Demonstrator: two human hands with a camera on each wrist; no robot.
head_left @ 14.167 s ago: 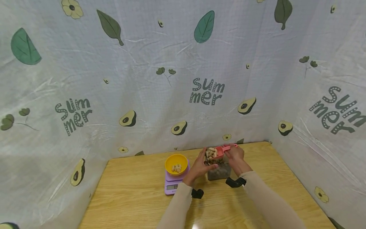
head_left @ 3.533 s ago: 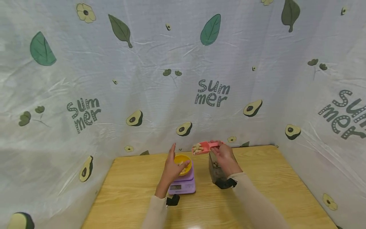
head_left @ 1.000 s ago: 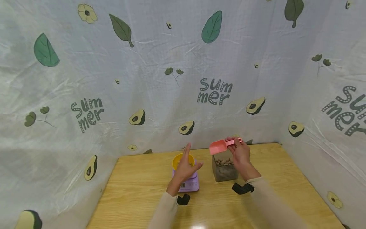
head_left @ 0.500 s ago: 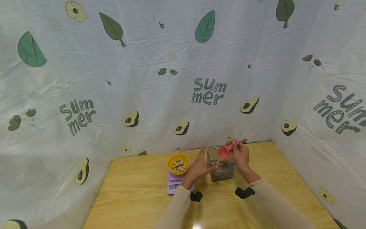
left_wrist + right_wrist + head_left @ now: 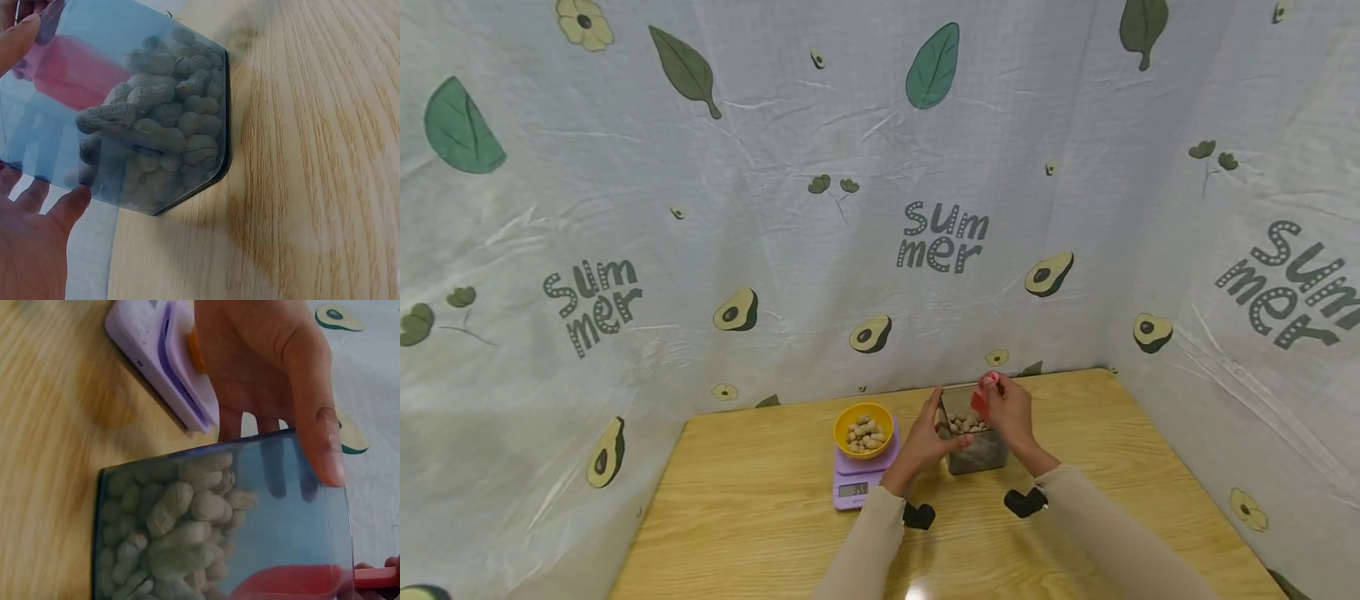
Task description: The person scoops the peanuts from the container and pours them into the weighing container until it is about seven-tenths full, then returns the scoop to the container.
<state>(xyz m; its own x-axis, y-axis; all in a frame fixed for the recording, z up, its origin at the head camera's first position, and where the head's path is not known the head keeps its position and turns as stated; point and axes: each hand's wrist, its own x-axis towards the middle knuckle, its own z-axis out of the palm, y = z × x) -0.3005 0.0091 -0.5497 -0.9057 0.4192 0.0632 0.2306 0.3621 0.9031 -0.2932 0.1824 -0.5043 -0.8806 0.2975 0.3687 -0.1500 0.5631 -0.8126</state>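
Smoky see-through plastic shows me ridged, waisted peanuts [image 5: 964,425] low in the box [image 5: 981,457] at right, its left side gripped between the left hand's [image 5: 925,442] thumb and fingers, probably for steadiness. The right hand [image 5: 1011,412] pinches the smooth red scoop [image 5: 979,405] by its handle, blade down inside, I judge to reach them. At left, a round yellow bowl [image 5: 842,430] of peanuts sits on the flat lilac scale [image 5: 856,470], presumably for weighing.
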